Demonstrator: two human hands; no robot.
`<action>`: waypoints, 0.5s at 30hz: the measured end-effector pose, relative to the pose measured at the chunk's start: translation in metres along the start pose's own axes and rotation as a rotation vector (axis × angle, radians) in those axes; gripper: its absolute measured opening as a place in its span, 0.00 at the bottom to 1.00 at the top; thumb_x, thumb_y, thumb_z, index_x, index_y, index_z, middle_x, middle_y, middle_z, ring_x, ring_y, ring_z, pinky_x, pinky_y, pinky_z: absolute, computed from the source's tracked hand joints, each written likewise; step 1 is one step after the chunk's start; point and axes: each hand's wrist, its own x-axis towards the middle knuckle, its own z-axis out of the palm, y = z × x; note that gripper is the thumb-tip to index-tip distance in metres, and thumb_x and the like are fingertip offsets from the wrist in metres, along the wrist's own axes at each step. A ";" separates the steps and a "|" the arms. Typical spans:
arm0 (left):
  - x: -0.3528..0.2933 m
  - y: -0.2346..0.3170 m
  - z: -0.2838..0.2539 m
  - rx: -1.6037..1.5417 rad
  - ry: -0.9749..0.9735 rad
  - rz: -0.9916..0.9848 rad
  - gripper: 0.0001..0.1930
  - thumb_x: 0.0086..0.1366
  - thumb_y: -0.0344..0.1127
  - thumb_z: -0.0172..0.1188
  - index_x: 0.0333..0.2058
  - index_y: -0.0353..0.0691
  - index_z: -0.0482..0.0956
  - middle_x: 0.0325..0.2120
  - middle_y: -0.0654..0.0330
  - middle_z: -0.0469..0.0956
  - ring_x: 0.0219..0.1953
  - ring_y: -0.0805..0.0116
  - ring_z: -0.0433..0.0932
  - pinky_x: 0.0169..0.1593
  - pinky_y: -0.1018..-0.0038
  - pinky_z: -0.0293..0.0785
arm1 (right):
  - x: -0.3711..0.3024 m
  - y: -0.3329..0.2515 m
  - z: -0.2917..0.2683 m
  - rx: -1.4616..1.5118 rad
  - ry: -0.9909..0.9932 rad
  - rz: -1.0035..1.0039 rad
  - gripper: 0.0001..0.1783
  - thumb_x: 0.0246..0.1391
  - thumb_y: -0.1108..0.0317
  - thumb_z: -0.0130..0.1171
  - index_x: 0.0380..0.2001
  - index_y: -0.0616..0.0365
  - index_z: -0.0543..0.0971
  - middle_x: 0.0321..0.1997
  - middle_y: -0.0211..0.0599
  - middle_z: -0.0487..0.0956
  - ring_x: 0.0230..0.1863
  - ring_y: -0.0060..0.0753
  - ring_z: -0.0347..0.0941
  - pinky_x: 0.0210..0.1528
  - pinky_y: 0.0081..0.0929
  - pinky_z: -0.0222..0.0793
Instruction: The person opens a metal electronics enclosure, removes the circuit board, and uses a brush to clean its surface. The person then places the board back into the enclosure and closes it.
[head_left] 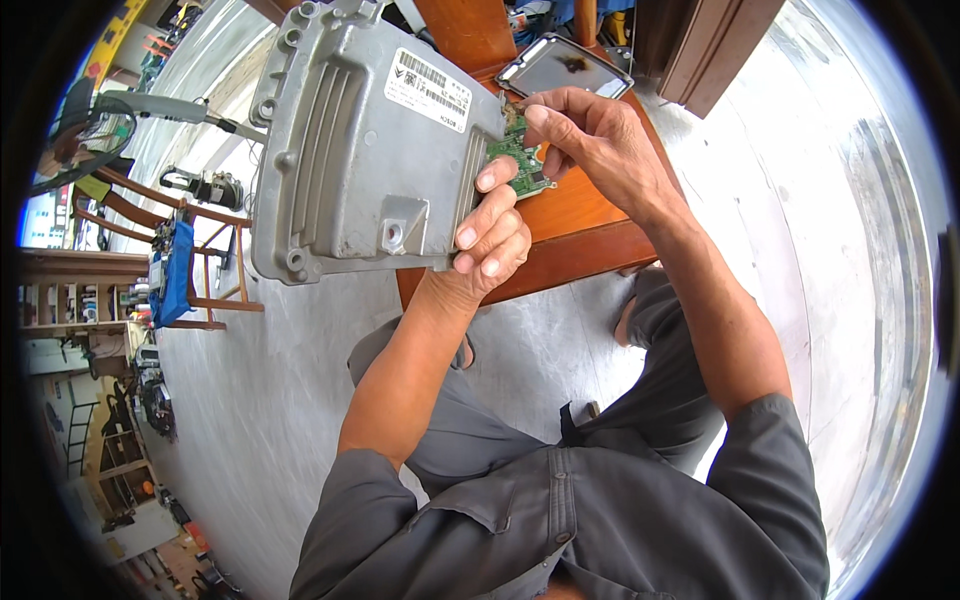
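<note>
My left hand (492, 225) grips the lower right edge of a grey cast-metal electronic control unit housing (350, 150), fingers over its front. The housing is held up and tilted, its ribbed outer face and white label turned toward me. Beyond its right edge, a green circuit board (538, 180) shows in part; whether it touches the housing I cannot tell. My right hand (600, 140) is closed at the housing's upper right corner, thumb and forefinger pinched together beside the board. Anything between those fingertips is too small or hidden to make out.
Below the board is an orange-brown wooden chair seat (590, 215). A flat metal cover (565, 68) with a dark smudge lies at its far side. To the left stand a fan (85, 145) and a wooden chair with a blue cloth (175, 270). Cluttered shelves (75, 303) line the far left.
</note>
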 end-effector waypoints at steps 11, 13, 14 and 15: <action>0.012 -0.021 -0.016 -0.051 -0.036 -0.116 0.10 0.74 0.37 0.48 0.41 0.34 0.63 0.15 0.55 0.74 0.11 0.65 0.73 0.21 0.66 0.79 | -0.004 0.004 -0.028 0.056 -0.030 0.010 0.16 0.61 0.57 0.64 0.32 0.62 0.83 0.26 0.30 0.82 0.26 0.19 0.77 0.33 0.20 0.78; 0.013 -0.018 -0.022 -0.046 -0.112 -0.186 0.13 0.74 0.39 0.51 0.44 0.34 0.63 0.17 0.56 0.75 0.15 0.66 0.75 0.27 0.65 0.81 | -0.005 0.006 -0.030 0.067 -0.052 -0.003 0.14 0.62 0.60 0.64 0.31 0.62 0.83 0.25 0.30 0.81 0.26 0.18 0.77 0.34 0.19 0.78; 0.014 -0.019 -0.023 -0.049 -0.118 -0.194 0.14 0.74 0.39 0.51 0.45 0.34 0.63 0.17 0.56 0.75 0.15 0.66 0.75 0.27 0.65 0.81 | -0.005 0.005 -0.031 0.054 -0.044 -0.007 0.14 0.62 0.60 0.64 0.31 0.62 0.83 0.25 0.30 0.81 0.26 0.18 0.77 0.34 0.19 0.78; 0.014 -0.019 -0.023 -0.051 -0.123 -0.202 0.14 0.74 0.40 0.51 0.45 0.33 0.63 0.17 0.56 0.75 0.15 0.66 0.75 0.28 0.65 0.82 | -0.006 0.005 -0.033 0.041 -0.037 -0.011 0.14 0.62 0.60 0.64 0.31 0.62 0.83 0.25 0.30 0.81 0.26 0.18 0.77 0.34 0.19 0.78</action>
